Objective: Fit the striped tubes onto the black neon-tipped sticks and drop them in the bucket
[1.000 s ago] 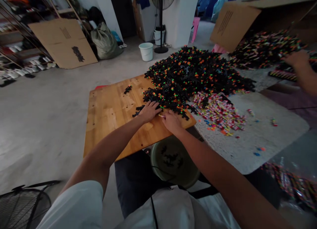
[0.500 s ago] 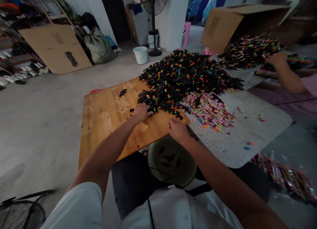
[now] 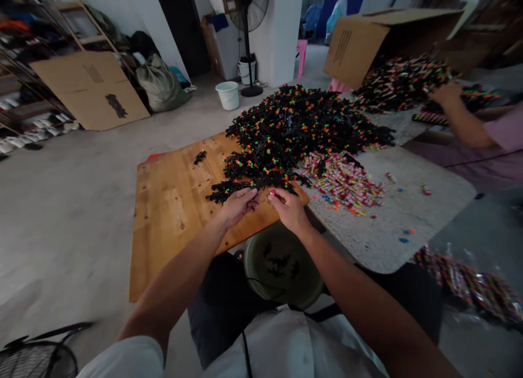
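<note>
Near the front edge of the wooden board (image 3: 163,214), my left hand (image 3: 240,205) has its fingers drawn together by the black pieces; what it grips is too small to make out. Just to its right, my right hand (image 3: 286,206) pinches a small red-and-white piece (image 3: 271,193). A large heap of black pieces with orange and green tips (image 3: 302,116) rises behind both hands. To the right lies a pile of small pink, red and yellow pieces (image 3: 347,182). One black piece (image 3: 200,157) rests alone on the board.
Below the board's edge stands a round tub (image 3: 281,263) with several black pieces inside. Another person's hand (image 3: 447,95) is at a second pile by a cardboard box (image 3: 355,46) at the right. A white bucket (image 3: 227,96) and standing fan (image 3: 245,40) are behind.
My left hand has lifted off the heap's edge and moved right and nearer, its fingers closing. My right hand has moved slightly up and left with the small piece.
</note>
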Demonstrator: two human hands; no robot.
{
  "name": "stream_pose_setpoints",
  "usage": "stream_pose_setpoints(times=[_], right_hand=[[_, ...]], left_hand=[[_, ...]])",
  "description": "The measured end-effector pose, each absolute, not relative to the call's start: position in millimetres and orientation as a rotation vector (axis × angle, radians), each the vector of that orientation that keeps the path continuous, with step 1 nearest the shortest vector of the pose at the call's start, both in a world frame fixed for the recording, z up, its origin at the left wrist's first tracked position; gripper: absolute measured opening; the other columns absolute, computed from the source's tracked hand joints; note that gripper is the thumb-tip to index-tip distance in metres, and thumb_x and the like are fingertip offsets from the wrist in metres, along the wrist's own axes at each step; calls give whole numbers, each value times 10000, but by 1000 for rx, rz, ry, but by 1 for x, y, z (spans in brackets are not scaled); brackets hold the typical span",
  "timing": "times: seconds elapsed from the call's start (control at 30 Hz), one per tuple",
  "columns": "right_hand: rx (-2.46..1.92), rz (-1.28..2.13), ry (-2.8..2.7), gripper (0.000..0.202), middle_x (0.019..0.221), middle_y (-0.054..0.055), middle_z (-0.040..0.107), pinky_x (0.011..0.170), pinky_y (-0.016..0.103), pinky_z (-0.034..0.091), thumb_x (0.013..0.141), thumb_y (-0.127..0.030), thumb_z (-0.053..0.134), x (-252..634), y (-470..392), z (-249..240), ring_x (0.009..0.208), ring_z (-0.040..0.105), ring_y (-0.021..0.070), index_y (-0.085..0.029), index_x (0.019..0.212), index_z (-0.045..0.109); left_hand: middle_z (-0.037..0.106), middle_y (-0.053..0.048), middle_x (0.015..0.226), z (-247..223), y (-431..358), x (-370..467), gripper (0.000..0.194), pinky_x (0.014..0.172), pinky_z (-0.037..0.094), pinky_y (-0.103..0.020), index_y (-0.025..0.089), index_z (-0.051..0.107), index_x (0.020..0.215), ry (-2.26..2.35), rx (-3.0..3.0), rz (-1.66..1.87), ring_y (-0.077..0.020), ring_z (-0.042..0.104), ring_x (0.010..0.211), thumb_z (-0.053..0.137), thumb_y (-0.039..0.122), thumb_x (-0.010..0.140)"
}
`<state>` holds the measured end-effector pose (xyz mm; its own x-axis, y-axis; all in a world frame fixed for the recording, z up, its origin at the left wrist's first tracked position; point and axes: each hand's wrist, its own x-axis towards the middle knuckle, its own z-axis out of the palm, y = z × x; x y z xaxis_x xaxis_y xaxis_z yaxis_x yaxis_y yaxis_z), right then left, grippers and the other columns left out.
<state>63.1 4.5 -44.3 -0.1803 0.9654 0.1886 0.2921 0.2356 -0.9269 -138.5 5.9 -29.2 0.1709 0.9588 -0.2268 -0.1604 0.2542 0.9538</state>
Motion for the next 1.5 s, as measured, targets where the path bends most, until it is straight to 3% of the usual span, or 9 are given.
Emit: stream_pose_setpoints(times=[0.13, 0.33, 0.57, 1.13, 1.33, 1.5], right_hand=[[-1126, 1045, -1418, 388, 1112, 89, 779, 925, 385, 575, 920, -425, 679, 62, -8, -34, 985, 725, 237, -219, 1248, 700], [-1137, 1024, -1357, 341, 1068, 102, 785, 906, 393, 581, 885, -468, 728, 69, -27, -32, 966, 732, 247, -204, 1099, 708], [-1139, 1080, -1430, 310, 1013, 81, 792, 855, 366, 580, 898, -465, 700, 70, -42, -33, 916, 729, 237, -201, 1055, 736], [-1229, 1064, -1437, 360, 961, 87, 804, 772, 353, 594, 871, -499, 721, 77, -40, -35, 883, 743, 251, -196, 1052, 790], [-1201, 1289, -1242, 402, 746, 51, 763, 669, 353, 586, 784, -539, 805, 74, -42, -32, 653, 694, 212, -184, 973, 802], [-1132, 1450, -975, 443, 754, 43, 763, 616, 344, 587, 656, -527, 893, 66, -44, -29, 607, 657, 183, -180, 918, 807]], left_hand=[[797, -79, 1098, -33, -14, -114, 361, 777, 540, -289, 183, 678, 999, 840, 628, 1212, -204, 760, 924, 857, 431, 808], [774, -51, 1194, -36, -27, -92, 303, 946, 536, -345, 210, 686, 1020, 701, 478, 1301, -204, 742, 1040, 844, 391, 836], [747, 18, 943, -31, -32, -78, 344, 779, 538, -272, 196, 650, 925, 754, 418, 1336, -119, 691, 783, 912, 339, 753], [752, -7, 949, -38, -38, -66, 400, 809, 547, -253, 186, 671, 927, 847, 507, 1372, -113, 701, 801, 940, 383, 706], [716, -3, 823, -32, -42, -61, 332, 776, 529, -255, 171, 690, 854, 1022, 723, 1524, -115, 656, 753, 902, 398, 737], [636, 24, 713, -34, -41, -58, 295, 721, 489, -243, 170, 645, 743, 1095, 723, 1590, -102, 596, 684, 869, 361, 754]])
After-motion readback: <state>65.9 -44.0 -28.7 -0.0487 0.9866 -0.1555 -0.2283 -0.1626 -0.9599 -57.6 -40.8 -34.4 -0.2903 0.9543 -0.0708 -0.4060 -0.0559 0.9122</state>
